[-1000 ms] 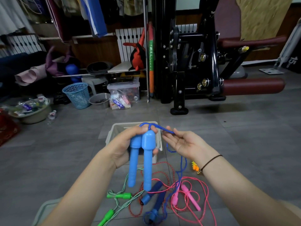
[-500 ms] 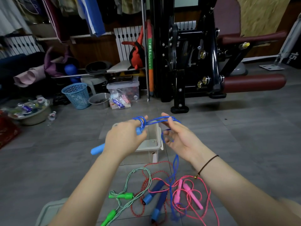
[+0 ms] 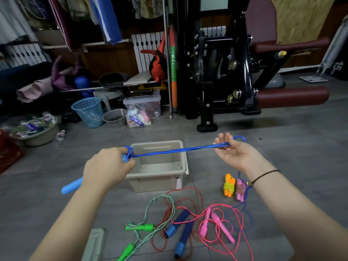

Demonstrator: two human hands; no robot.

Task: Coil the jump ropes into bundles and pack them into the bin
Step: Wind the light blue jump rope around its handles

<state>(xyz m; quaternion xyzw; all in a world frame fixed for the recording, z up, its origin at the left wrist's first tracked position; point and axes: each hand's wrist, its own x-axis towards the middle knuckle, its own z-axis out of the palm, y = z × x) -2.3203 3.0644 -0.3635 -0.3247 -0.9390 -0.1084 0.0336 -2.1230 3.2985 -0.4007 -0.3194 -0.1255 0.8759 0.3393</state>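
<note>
Grey tiled floor [image 3: 282, 147] fills the lower frame; a black gym machine [image 3: 216, 72] stands upper centre, clothes [image 3: 105, 16] hanging upper left above white radiators [image 3: 145, 48].

Both forearms bare, no sleeves in view. Right wrist: thin dark cord bracelet [image 3: 265, 175] with small gold-coloured bead at lower end. Left hand [image 3: 105, 169]: nothing worn.

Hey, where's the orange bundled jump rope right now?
In the head view, the orange bundle lies on the floor right of the beige bin, touching the pink bundle, just below the right wrist.
</note>
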